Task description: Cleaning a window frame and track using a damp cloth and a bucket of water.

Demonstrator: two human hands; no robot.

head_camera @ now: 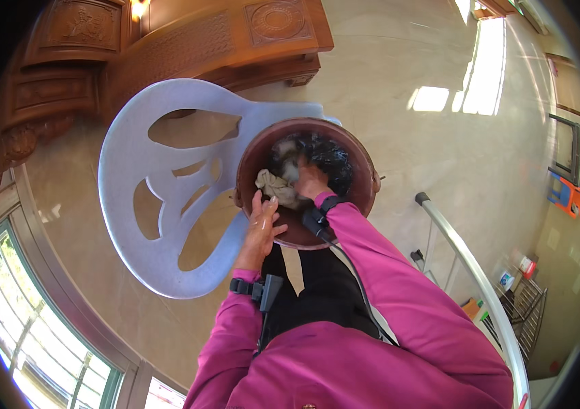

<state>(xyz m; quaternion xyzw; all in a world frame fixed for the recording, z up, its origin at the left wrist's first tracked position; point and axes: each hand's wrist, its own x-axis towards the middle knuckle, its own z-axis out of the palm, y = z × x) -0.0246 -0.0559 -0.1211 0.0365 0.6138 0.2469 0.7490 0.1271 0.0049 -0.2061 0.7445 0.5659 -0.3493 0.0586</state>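
A reddish-brown bucket (363, 197) stands before me, over the seat side of a pale plastic chair (134, 128). Inside it are water, a crumpled cream cloth (275, 187) and dark, glossy material (328, 153) that may be a reflection or plastic. My right hand (312, 178) reaches down into the bucket beside the cloth; its fingertips are blurred, so their hold is unclear. At the bucket's near left rim, my left hand (262, 225) is wet, with fingers apart and nothing held. Both wrists wear black straps with devices attached.
Carved wooden furniture (208, 46) stands beyond the chair. To my right rises a metal ladder-like rail (466, 255), with a wire rack (527, 312) behind it. An orange and blue plastic stool (568, 197) is farther right. A barred window (39, 327) lies at lower left.
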